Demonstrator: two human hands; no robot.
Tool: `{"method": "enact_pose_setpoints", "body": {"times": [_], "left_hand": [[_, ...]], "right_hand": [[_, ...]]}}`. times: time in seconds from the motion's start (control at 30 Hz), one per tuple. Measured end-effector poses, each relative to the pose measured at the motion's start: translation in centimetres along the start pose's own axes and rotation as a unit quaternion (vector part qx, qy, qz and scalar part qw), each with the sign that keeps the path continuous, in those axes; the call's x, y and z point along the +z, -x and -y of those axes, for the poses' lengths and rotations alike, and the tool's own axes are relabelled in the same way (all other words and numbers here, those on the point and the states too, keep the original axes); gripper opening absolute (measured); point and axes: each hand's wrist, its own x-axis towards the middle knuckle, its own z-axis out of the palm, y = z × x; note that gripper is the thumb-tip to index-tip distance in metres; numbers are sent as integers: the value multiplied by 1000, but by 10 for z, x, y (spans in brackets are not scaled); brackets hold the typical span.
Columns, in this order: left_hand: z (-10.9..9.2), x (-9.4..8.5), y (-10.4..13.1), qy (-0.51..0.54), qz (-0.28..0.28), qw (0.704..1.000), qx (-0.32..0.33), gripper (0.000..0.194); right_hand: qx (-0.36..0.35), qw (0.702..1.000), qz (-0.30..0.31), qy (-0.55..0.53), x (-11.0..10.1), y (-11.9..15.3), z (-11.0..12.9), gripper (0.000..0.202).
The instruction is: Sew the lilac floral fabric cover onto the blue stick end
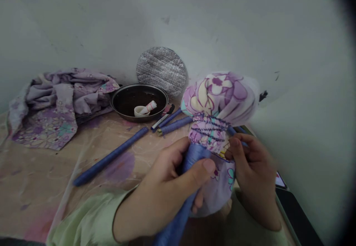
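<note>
My left hand [169, 186] is wrapped round a thick blue stick [194, 155], its thumb lying along the side. At the upper end of the stick sits a bulging bundle of purple floral cloth [219, 94]. Dark twisted cord [208, 129] runs in several turns round the gathered neck of this cloth. More of the same cloth [214, 198] hangs below the neck, behind the stick. To the right, my right hand [250, 172] is closed, thumb against fingers, at the end of a dark strand leading from the neck. Its fingertips partly hide what they pinch.
A crumpled floral cloth [55, 105] lies at the left. Beside it stands a black pan [122, 114] holding a small white cup [141, 112] and a rolled white piece. A silvery round mat [162, 68] leans on the wall. Blue sticks [111, 157] and a marker [161, 122] lie nearby.
</note>
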Motion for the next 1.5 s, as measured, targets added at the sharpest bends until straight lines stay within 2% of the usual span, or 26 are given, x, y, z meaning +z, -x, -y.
{"method": "enact_pose_setpoints", "body": {"times": [0.17,0.4,0.6,0.83,1.03,1.2,1.4,1.5], "left_hand": [[0,-3,1,40,13,999,-26,27],[-6,-5,-1,84,84,991,-69,32],[-5,-5,0,147,89,982,-79,32],[-2,-5,1,217,114,966,-77,19],[12,-13,-7,280,205,935,-68,24],[17,-16,-9,292,199,931,-92,29],[11,-19,-2,328,215,907,-151,35],[3,-19,3,312,173,914,-195,32]], "right_hand": [[-8,1000,-1,3,1,1,-1,22],[-17,1000,2,8,1,1,-1,20],[-31,1000,1,0,1,1,-2,18],[-27,1000,12,7,0,1,-5,18],[-14,1000,9,3,-1,1,-5,18],[-17,1000,2,-7,0,1,-5,16],[-22,1000,22,-4,0,1,-7,14],[-30,999,24,2,-2,2,-6,10]]}}
